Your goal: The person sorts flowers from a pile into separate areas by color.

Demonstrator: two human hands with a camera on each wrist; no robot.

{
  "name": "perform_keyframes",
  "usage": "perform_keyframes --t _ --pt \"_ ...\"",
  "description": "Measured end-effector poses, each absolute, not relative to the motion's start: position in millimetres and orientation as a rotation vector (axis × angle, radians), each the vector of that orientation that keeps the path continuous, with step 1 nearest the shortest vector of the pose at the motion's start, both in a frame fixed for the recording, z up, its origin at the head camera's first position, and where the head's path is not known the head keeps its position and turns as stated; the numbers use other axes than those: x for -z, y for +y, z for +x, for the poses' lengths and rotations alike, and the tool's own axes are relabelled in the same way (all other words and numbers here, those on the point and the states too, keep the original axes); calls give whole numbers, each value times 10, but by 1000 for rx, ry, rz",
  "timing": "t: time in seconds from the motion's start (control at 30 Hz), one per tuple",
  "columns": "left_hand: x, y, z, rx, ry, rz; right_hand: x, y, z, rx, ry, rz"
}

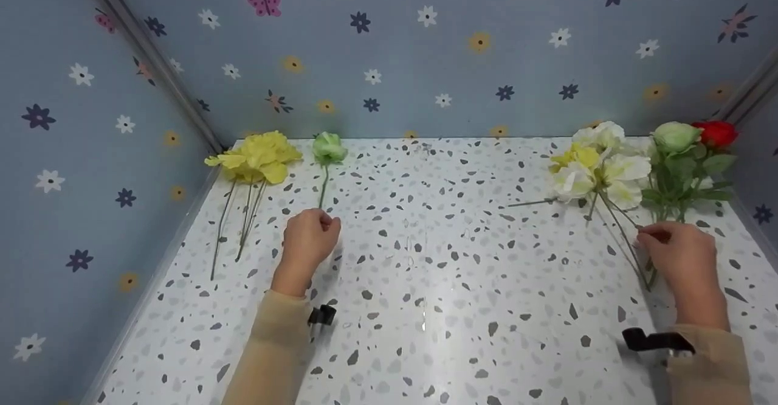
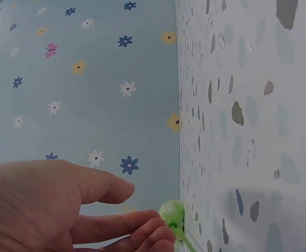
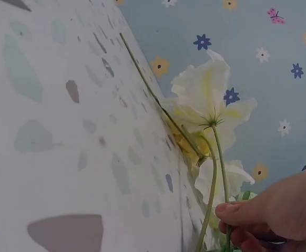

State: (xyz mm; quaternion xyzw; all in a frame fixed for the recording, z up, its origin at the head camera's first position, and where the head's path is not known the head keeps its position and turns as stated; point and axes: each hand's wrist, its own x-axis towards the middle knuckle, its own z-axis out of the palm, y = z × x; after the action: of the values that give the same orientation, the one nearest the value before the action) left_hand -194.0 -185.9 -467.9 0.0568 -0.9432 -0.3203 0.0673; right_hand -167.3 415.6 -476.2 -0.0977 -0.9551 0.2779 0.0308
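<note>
My left hand [image 1: 309, 235] is over the lower stem of a single green flower [image 1: 330, 148] lying on the table. In the left wrist view, the thumb stands apart from the loosely bent fingers [image 2: 137, 231], with the green bloom beyond the fingertips. At the right, my right hand [image 1: 681, 250] pinches the thin stem of a white artificial flower [image 3: 208, 94] between thumb and fingertips. Another white bloom [image 1: 598, 137] and a yellow flower [image 1: 574, 157] lie beside it, and a second stem runs alongside the pinched one.
Yellow flowers [image 1: 261, 155] with long bare stems lie at the far left. A pale green rose [image 1: 676, 137] and a red flower [image 1: 717, 133] with leaves lie in the back right corner. Blue patterned walls [image 1: 401, 46] bound the speckled table [image 1: 437, 259] at the back and sides.
</note>
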Motion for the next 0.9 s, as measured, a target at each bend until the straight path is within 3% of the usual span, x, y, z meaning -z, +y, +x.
perform_keyframes --t 0.27,0.47,0.9 --pt "4618 -1587 -1891 1127 -2623 83 4440 3792 -1637 -953 -2766 -311" --pt "4582 -1242 -1781 1260 -2478 -53 4308 3283 -1620 -1353 -2534 -142" --pt "4615 -400 -1268 1738 -2546 -482 4571 2124 -1473 -2097 -2383 182"
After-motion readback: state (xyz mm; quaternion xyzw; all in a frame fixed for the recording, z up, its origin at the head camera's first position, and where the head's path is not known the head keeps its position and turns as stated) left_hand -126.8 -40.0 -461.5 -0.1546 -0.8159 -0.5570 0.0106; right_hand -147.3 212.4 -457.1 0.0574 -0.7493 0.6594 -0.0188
